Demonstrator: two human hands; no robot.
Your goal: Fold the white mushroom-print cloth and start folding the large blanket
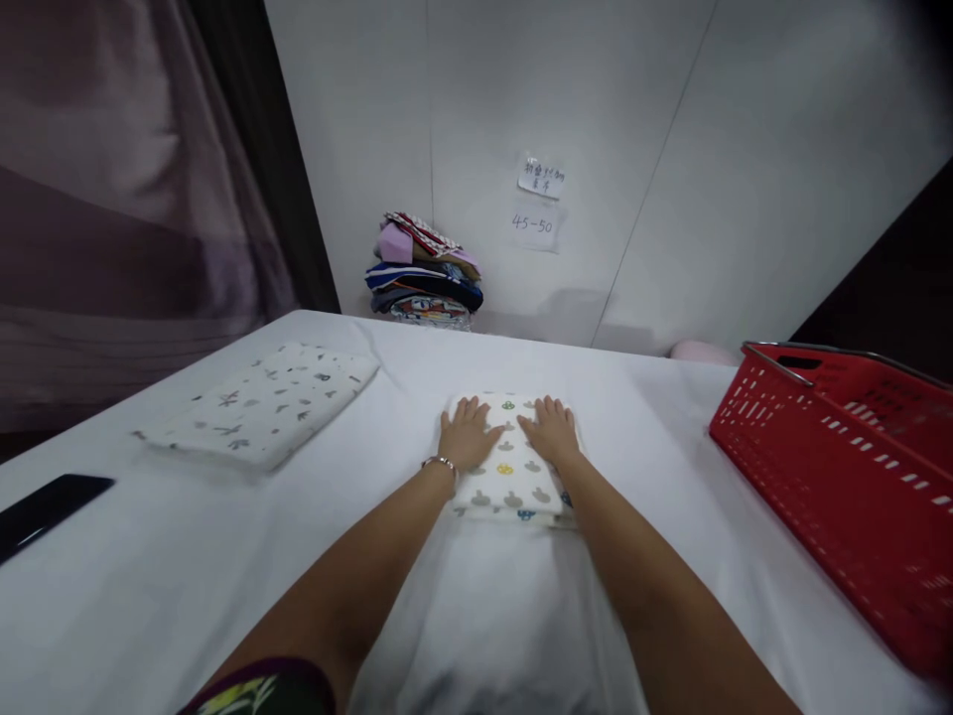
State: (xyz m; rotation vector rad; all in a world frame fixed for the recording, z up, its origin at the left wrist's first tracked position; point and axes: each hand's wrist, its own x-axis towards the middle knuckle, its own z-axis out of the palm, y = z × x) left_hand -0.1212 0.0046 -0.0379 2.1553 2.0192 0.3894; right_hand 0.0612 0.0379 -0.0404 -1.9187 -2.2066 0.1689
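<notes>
A folded white cloth (512,487) printed with grey mushroom-like shapes and a few yellow, green and blue marks lies flat in front of me. My left hand (469,435), with a bracelet at the wrist, rests palm down on its left side, fingers spread. On the right side of the same cloth lies my right hand (551,431), also flat with fingers stretched out. The middle of the cloth shows between the two hands. Farther left is another folded white cloth (272,402) with grey leaf-like prints; neither hand touches it.
A red plastic basket (834,477) with a metal handle stands at the right of the white table (335,556). At the left edge lies a black phone-like object (52,506). Beyond the table is a stack of folded cloths (424,273). Paper notes (536,226) hang on the wall.
</notes>
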